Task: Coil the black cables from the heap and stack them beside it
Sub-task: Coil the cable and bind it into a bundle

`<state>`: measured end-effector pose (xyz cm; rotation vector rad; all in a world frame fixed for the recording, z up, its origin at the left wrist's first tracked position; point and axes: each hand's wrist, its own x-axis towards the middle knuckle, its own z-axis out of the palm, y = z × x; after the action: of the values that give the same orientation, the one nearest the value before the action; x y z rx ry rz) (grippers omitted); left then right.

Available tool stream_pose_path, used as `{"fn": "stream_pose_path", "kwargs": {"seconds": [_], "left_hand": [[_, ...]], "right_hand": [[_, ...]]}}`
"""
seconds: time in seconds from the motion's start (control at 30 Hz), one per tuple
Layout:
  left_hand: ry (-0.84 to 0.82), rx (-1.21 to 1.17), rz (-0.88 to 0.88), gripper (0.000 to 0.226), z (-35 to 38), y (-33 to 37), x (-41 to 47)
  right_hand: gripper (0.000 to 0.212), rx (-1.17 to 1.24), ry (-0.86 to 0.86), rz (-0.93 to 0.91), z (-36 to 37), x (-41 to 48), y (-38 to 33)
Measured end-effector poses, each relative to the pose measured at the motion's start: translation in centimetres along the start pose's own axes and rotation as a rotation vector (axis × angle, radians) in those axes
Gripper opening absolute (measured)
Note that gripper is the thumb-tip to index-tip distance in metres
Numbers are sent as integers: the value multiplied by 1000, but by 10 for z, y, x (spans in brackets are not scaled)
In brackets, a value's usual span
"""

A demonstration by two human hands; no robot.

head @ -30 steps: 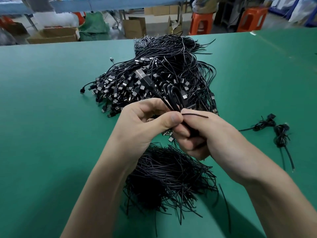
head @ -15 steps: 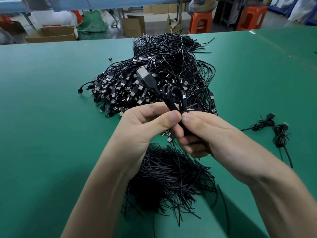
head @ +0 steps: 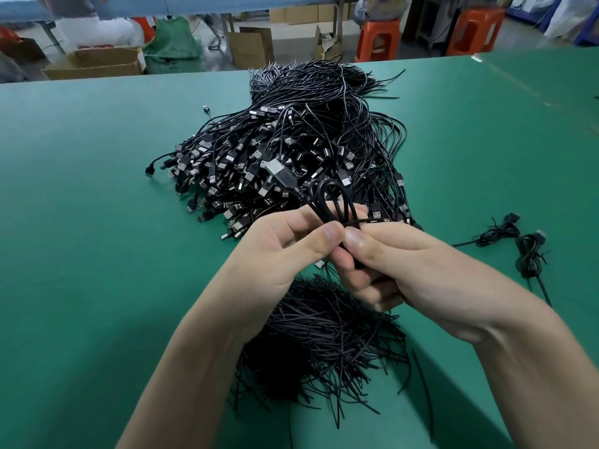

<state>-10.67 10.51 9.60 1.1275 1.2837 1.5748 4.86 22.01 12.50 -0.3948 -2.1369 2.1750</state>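
1. Fingertips (head: 331,235) of the two thumbs meet end to end, clamped on a folded black cable (head: 327,202). The other fingers of both hands curl in behind and under the bundle.
2. The left hand (head: 285,251) pinches the bundle from the left. The right hand (head: 421,270) grips it from the right, its lower fingers wrapped round the hidden bottom part.
3. Above the thumbs the cable rises in several narrow loops, upright and side by side. A thin black strand (head: 363,221) crosses the loops just above the thumbs; how far round it goes I cannot tell.
4. One end of the cable leads up and left from the loops to a USB plug (head: 278,170) with a silver tip, held in the air over the heap.
5. The heap (head: 308,134) of loose black cables lies on the green table (head: 81,222) just behind the hands. Its plugs are bunched toward the near left and its bare ends fan toward the far edge.
6. Below the hands, nearer the person, lies a pile of thin black strands (head: 324,335), partly hidden by the forearms.
7. Right of the heap and well apart from it, two coiled cables (head: 530,254) lie near each other on the table. Whether they touch I cannot tell.
8. Beyond the table's far edge stand two orange stools (head: 377,38), cardboard boxes (head: 94,61) and a green sack (head: 173,43).
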Motion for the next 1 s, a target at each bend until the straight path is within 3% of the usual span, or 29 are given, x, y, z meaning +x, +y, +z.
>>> {"fn": "stream_pose_path", "kwargs": {"seconds": [0.17, 0.47, 0.6, 0.7, 1.0], "left_hand": [[-8, -7, -11, 23, 4, 2, -1], [45, -70, 38, 26, 8, 10, 0], [82, -17, 59, 38, 7, 13, -1], [62, 45, 65, 31, 6, 15, -1], [69, 101, 50, 20, 1, 20, -4]], "right_hand": [[30, 191, -125, 1, 0, -1, -1], [23, 587, -255, 17, 2, 2, -2], [26, 431, -107, -50, 8, 5, 1], [28, 312, -15, -82, 12, 7, 3], [31, 178, 57, -128, 14, 11, 8]]}}
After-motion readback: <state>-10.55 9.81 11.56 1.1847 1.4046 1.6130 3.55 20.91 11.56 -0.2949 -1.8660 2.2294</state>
